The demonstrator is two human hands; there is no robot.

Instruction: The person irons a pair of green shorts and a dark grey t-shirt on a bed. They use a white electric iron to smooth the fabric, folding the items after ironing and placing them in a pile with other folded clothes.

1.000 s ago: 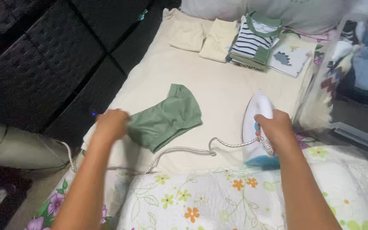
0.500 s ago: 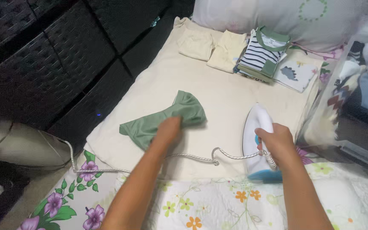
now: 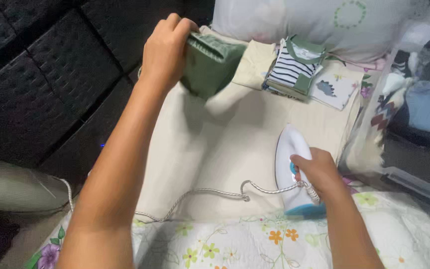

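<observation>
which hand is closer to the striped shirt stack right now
Left. The left hand, gripping the green garment, is raised at the stack's level, just beside the striped shirt stack. The right hand holds the iron, well below it in the picture.

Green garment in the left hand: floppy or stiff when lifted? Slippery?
Likely floppy: the green garment bunches and droops below the left hand that grips it. Probably light, since one hand lifts it clear of the cream cloth. Its slight sheen hints it may slide easily, though the grip looks secure.
</observation>
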